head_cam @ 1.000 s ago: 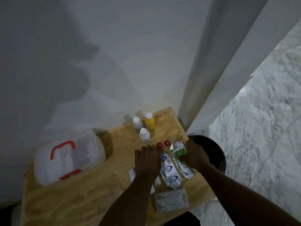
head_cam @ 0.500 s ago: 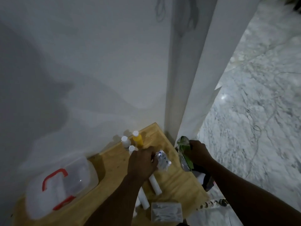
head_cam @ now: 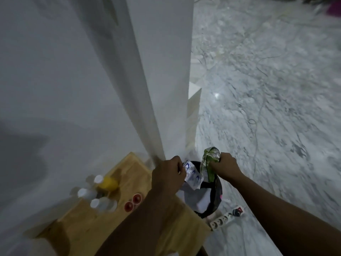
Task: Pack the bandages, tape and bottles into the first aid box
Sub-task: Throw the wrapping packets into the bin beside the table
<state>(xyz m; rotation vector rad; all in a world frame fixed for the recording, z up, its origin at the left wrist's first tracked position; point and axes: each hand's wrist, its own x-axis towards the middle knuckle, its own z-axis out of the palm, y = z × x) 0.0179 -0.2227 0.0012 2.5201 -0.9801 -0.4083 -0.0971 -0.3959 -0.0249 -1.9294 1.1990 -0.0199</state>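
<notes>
My left hand (head_cam: pixel 168 174) grips a white wrapper with blue print (head_cam: pixel 192 175), and my right hand (head_cam: pixel 226 166) grips a green wrapper (head_cam: pixel 207 163). Both wrappers hang above a black bin (head_cam: pixel 217 196) standing beside the wooden table (head_cam: pixel 129 174). A yellow bottle (head_cam: pixel 108 182) and two white bottles (head_cam: pixel 86 194) (head_cam: pixel 103 203) stand at the table's far edge by the wall. Two small red-topped rolls (head_cam: pixel 132 202) sit next to them. The first aid box is almost out of view; only a pale corner (head_cam: pixel 31 246) shows at the bottom left.
A white wall and pillar (head_cam: pixel 162 89) rise right behind the table. A white power strip (head_cam: pixel 222 219) lies on the marble floor (head_cam: pixel 276 108) beside the bin, with thin cables trailing across the floor.
Both hands lifted the wrappers off the table and carried them right, over the bin. The view swung right, so the first aid box slid out at the left.
</notes>
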